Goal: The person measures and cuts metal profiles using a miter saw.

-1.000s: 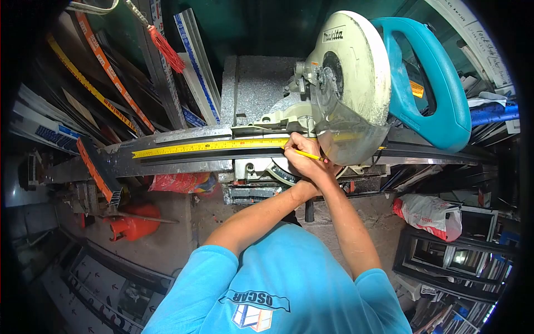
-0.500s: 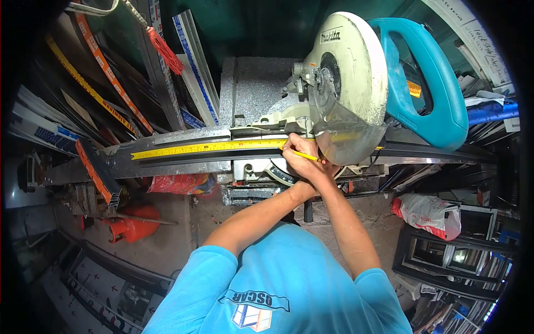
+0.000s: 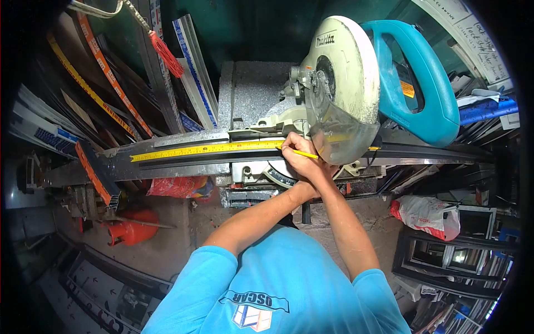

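My right hand [image 3: 300, 157] is closed round a yellow pencil [image 3: 306, 154], its point at the tape's edge. A yellow tape measure [image 3: 206, 148] lies stretched along a dark metal profile [image 3: 206, 160] on the saw bench, and its blade runs on behind the saw's clear guard [image 3: 347, 139]. Beneath the right wrist my left hand [image 3: 332, 168] crosses over to the right. Its fingers are mostly hidden, so what it holds does not show. Just above and right of both hands stands a Makita mitre saw [image 3: 347, 72] with a teal handle [image 3: 439, 78].
Long profiles [image 3: 194, 72] lean against the back wall at left. An orange-taped offcut [image 3: 97, 175] lies across the bench's left part. Below are a red gas cylinder [image 3: 133, 228] and, at right, a plastic bag [image 3: 428, 214] by dark window frames [image 3: 445, 253].
The view has shifted slightly, so the saw appears a little further left. My right hand has tilted a little, and the pencil's tip now shows beside the tape. The tape stays in place.
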